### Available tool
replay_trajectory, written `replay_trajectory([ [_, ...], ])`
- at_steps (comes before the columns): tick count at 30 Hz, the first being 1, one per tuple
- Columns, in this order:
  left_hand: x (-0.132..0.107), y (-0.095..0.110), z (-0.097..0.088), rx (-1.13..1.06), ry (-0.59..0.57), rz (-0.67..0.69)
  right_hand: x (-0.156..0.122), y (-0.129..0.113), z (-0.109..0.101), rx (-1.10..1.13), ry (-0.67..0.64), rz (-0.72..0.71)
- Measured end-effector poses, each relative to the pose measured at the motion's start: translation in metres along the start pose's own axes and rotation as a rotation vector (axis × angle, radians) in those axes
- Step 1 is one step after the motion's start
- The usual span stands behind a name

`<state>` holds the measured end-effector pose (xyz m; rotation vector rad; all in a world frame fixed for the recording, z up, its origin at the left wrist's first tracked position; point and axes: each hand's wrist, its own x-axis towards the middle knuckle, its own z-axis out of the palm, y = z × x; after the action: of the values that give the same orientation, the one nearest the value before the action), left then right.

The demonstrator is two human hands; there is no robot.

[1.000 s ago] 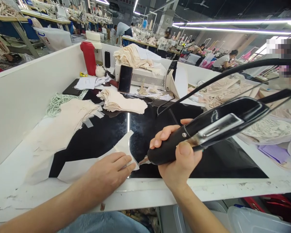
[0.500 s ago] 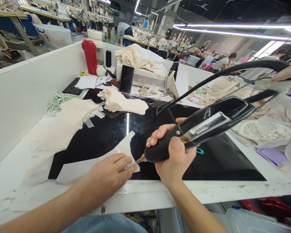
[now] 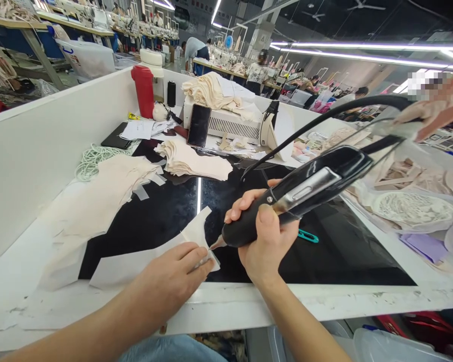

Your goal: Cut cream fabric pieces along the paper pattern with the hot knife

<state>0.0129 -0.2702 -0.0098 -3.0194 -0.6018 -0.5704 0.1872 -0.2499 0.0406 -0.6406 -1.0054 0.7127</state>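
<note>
My left hand [image 3: 183, 274], fingers pressed together, holds a white fabric piece [image 3: 196, 229] down on the black board [image 3: 347, 251] near its front edge. A long pale strip [image 3: 124, 269] runs to the left beneath that hand. My right hand [image 3: 266, 234] is wrapped round a thick black corded handheld tool [image 3: 313, 186] with a silver lever. Its narrow metal tip [image 3: 218, 243] meets the fabric's right edge, just beside my left fingertips. Behind my right hand lies a small teal cutter [image 3: 308, 236].
Cream fabric pieces [image 3: 196, 161] are stacked at the board's back, with more [image 3: 109, 196] at left beside green cord [image 3: 92, 163]. A phone [image 3: 199, 125] leans on a white vented box [image 3: 234, 125]. Another hand [image 3: 438, 108] is near the tool's cable at right.
The tool and my right hand have shifted slightly left and down, showing more of the teal cutter. My left hand stays pressed on the fabric. The view has tilted slightly.
</note>
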Motion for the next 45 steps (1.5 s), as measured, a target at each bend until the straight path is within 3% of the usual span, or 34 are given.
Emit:
replay_trajectory([
  [7, -0.004, 0.023, -0.003, 0.041, 0.071, -0.052, -0.008, -0.009, -0.001, 0.028, -0.005, 0.016],
  [11, 0.001, 0.011, -0.012, 0.024, 0.095, -0.013, -0.011, -0.011, -0.003, 0.024, -0.001, 0.010],
  [15, 0.004, -0.010, -0.013, 0.021, 0.041, 0.027, -0.011, -0.010, -0.003, 0.032, 0.005, 0.008],
  [22, -0.003, -0.031, -0.010, -0.067, -0.005, -0.017, -0.012, -0.011, -0.003, 0.033, 0.003, 0.004],
  [35, -0.003, -0.030, -0.013, -0.102, 0.025, -0.017, -0.002, -0.010, 0.005, 0.022, 0.069, -0.022],
  [45, -0.006, -0.030, -0.007, -0.121, 0.021, -0.028, -0.004, -0.001, 0.005, -0.015, 0.022, -0.006],
])
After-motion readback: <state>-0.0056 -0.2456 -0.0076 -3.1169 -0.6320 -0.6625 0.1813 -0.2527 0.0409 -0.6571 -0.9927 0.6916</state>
